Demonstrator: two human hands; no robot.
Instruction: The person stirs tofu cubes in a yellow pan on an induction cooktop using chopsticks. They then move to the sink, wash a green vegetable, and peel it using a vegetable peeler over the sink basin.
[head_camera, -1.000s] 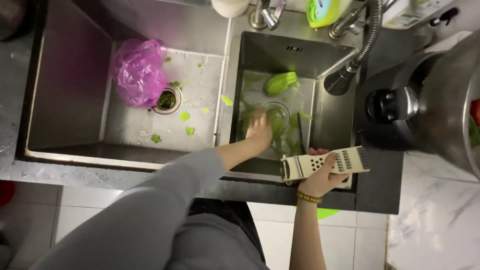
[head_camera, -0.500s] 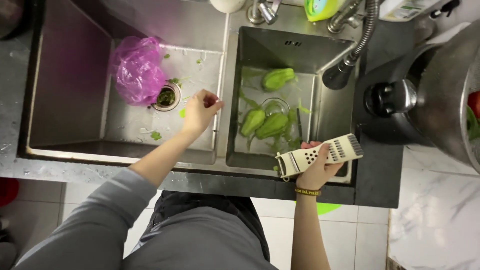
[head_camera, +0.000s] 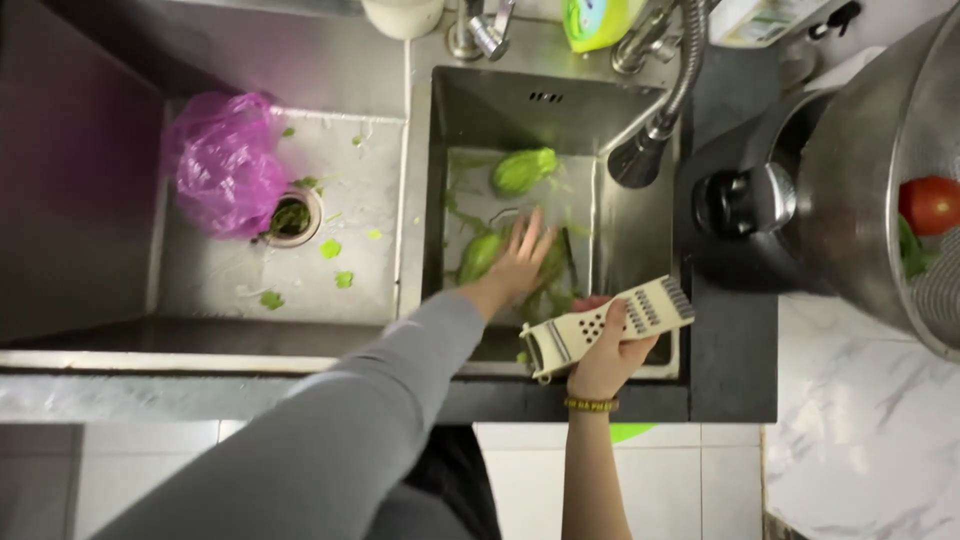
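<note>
Two hands busy: left hand (head_camera: 522, 262) spread open, gripping nothing, over green vegetables (head_camera: 480, 255); right hand (head_camera: 605, 350) clamped on flat grater (head_camera: 610, 322). Best grasp one vegetable firmly.

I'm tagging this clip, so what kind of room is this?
Most likely a home kitchen: a steel double sink with green vegetables in one basin, a pull-down faucet, and a flat grater in the right hand.

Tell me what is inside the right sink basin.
Green vegetables and leaf scraps lie in the right basin. The left hand reaches down among them and covers some. The grater in the right hand hides the near edge.
</note>
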